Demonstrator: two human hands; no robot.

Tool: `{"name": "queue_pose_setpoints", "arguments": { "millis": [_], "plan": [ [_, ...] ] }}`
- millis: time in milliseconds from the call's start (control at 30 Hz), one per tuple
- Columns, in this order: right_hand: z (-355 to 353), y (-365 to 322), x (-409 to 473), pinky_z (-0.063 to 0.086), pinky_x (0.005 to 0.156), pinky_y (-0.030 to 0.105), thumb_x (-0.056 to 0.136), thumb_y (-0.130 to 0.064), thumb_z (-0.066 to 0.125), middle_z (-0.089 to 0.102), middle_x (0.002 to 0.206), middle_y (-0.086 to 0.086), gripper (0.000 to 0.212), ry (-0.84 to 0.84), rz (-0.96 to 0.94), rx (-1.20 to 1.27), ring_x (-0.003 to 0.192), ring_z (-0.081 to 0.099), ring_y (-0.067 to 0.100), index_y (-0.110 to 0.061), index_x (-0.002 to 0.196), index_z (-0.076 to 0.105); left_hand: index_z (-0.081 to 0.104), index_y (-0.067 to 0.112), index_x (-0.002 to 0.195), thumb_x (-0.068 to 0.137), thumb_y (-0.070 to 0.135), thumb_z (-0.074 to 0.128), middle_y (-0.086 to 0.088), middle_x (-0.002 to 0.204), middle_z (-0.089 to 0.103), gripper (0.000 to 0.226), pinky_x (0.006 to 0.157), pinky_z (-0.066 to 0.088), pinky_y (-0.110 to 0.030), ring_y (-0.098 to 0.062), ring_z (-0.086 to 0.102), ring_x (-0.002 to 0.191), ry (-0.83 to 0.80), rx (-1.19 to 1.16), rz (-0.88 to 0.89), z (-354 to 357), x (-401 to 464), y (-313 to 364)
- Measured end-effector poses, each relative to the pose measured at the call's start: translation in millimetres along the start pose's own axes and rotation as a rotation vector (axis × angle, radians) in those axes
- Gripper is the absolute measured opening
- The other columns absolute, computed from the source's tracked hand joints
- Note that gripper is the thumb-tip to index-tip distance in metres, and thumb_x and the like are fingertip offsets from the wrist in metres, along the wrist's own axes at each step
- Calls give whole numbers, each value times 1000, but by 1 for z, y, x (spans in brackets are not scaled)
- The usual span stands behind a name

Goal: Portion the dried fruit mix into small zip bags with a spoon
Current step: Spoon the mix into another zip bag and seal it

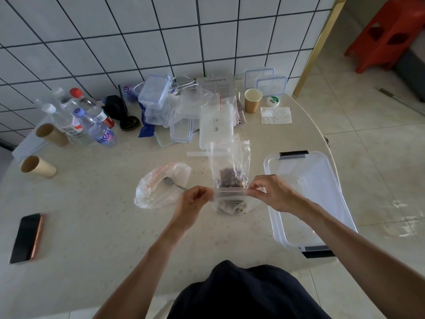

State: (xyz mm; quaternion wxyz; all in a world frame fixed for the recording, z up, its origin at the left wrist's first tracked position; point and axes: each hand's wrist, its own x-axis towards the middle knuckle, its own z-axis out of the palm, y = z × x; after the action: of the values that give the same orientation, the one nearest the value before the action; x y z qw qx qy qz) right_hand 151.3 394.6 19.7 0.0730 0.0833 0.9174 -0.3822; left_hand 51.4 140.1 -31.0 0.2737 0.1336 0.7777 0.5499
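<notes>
Head view: left hand (pixel 192 201) and right hand (pixel 271 192) each pinch an end of the zip bag's (pixel 230 199) seal, above the table (pixel 92 215) near its right edge; spoon (pixel 171 181) lies in a crumpled bag (pixel 151 192) beside it.

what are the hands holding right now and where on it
Both hold the small zip bag by its zip strip: the left hand pinches the strip's left end, the right hand its right end.

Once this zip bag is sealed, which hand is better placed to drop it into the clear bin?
Likely the right hand: it pinches the zip bag at the end nearest the clear bin, which lies to the right. The left hand is closer to the spoon.
</notes>
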Motion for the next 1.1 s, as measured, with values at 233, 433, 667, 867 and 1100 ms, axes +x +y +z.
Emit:
{"name": "queue_pose_setpoints", "arguments": {
  "millis": [233,433,667,867,1100],
  "plan": [
    [8,-2,-21,54,81,30,94,-34,76,73,88,-10,19,-138,3,28,84,67,6,-16,92,79,75,16,87,97,31,70,-3,84,78,18,80,53,-18,-13,69,79,-60,-35,-17,-12,-30,-11],
    [26,-1,-20,55,82,26,93,-43,73,74,92,-12,26,-198,64,101,88,68,4,-18,96,79,76,15,98,101,33,66,3,91,79,21,77,50,-15,-6,72,85,-46,-38,-104,-14,-39,-20],
    [8,-1,40,53,83,30,99,-26,68,75,101,-5,19,151,161,210,87,67,3,-11,110,72,73,21,105,107,52,46,0,105,79,41,92,58,-34,-11,74,101,12,-76,-141,-26,25,1],
    [3,5,111,37,91,30,98,-36,62,45,152,14,71,148,500,302,124,51,25,-6,156,32,53,16,145,104,34,62,-6,147,60,47,113,46,-53,-26,58,133,-26,56,-278,0,108,12],
    [16,12,136,42,81,31,93,-23,72,50,139,12,76,263,815,648,102,52,21,-4,151,27,56,9,142,99,26,70,-4,110,71,49,71,48,-27,-14,66,93,62,-233,-414,18,137,15]
  ]
}}
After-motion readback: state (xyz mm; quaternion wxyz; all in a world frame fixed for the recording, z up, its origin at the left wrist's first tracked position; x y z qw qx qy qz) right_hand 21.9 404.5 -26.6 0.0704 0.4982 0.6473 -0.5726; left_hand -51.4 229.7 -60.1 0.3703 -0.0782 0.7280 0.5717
